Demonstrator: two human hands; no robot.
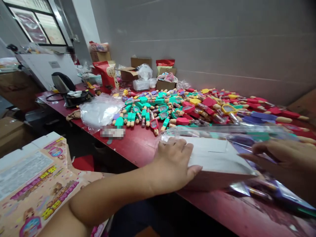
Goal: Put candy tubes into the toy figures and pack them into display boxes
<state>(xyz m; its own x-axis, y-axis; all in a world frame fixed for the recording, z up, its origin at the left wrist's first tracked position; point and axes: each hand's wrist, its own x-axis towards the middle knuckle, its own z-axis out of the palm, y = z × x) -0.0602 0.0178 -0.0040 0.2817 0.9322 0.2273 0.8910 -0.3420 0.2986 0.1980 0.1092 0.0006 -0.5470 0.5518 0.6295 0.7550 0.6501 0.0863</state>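
Observation:
A white cardboard box (pixel 212 154) lies at the near edge of the red table, its plain face up and a slit cut near its far right. My left hand (pixel 172 161) grips its left end, fingers bent over the top and thumb along the near edge. Close to the box's right end is my right hand (pixel 286 158), blurred, its fingers partly curled and one digit reaching the box edge. Whether it holds anything is unclear. Clear plastic wrap (pixel 197 131) lies along the box's far side. Purple items in clear wrapping (pixel 261 194) lie under and beside my right hand.
Many small green, red, yellow and purple paddle-shaped items (pixel 163 108) cover the red table (pixel 133 144). Clear plastic bags (pixel 101 110) lie to their left. Printed cardboard (pixel 32 184) sits at lower left. Open cartons (pixel 128 73) and a red pouch (pixel 107 74) stand behind.

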